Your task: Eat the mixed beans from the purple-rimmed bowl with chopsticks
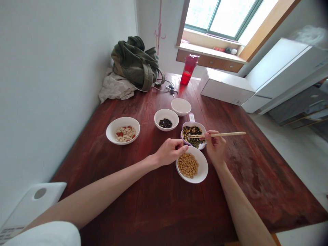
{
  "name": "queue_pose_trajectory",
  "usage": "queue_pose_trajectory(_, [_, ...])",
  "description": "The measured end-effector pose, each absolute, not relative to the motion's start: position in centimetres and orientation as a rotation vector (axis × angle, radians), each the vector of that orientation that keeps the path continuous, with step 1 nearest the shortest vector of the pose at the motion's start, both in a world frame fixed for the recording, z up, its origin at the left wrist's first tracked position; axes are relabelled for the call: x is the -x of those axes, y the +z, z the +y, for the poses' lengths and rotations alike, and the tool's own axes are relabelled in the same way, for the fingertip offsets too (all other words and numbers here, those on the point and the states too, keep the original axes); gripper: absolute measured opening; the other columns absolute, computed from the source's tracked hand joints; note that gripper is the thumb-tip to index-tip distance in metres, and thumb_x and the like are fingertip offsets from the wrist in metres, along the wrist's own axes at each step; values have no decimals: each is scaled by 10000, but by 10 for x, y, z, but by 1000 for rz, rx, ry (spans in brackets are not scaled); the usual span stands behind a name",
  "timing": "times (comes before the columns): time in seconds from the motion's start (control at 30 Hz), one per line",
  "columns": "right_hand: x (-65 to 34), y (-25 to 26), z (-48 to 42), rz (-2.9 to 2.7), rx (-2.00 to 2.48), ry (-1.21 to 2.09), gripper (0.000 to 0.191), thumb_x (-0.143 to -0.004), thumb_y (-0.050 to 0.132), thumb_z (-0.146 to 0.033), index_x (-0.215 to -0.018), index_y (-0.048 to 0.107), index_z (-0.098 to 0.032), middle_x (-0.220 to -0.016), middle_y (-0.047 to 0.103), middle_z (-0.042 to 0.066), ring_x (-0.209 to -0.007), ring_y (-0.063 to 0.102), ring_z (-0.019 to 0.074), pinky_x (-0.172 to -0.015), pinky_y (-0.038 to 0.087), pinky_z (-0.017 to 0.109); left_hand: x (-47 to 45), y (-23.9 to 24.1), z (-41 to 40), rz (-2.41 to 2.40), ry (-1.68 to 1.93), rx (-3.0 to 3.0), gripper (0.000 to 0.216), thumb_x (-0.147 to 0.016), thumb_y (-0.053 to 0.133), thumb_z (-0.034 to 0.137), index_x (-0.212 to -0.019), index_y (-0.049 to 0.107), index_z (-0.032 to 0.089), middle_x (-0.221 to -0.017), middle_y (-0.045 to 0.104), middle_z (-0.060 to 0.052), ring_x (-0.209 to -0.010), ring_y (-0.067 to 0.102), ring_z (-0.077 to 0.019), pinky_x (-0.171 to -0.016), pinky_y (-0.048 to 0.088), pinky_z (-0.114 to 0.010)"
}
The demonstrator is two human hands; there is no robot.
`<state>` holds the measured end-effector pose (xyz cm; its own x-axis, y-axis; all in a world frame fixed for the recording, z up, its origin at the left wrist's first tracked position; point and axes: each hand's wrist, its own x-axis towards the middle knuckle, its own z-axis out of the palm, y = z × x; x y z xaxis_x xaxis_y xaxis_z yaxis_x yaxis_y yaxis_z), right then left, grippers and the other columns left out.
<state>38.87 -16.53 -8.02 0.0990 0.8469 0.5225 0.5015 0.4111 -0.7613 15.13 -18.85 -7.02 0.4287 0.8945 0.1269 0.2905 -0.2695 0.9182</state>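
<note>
My right hand (216, 147) is closed around a pair of wooden chopsticks (232, 134). Their tips reach into a purple-rimmed dish (202, 146) that holds mixed dark and yellow beans (192, 131). My left hand (171, 151) has its fingers curled at the near edge of that dish, with the thumb over the rim of a white bowl (203, 167) of soybeans (188, 165). The fingertips are partly hidden, but they seem to grip this bowl's rim. Beyond the left hand stands a white bowl (159, 114) with black beans (165, 123) inside.
At left sits a bowl (111, 131) of pale flat seeds and reddish-brown nuts. Another white bowl (181, 106) stands behind the dish. Farther back are a green bag (135, 63), keys (171, 90), a red bottle (189, 70) and a white box (227, 87). A wall borders the table's left.
</note>
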Motion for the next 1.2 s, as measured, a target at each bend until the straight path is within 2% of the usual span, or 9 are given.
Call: queue_pose_trajectory(1.2, [-385, -82, -166, -1505, 1231, 465, 285, -977, 659, -508, -933, 680, -228, -758, 785, 35, -659, 768, 232, -618, 617, 344, -152, -69, -188, 1024, 856, -1777, 458, -968, 575, 456, -633, 492, 155, -600, 457, 30, -582, 382, -92, -547, 270, -232])
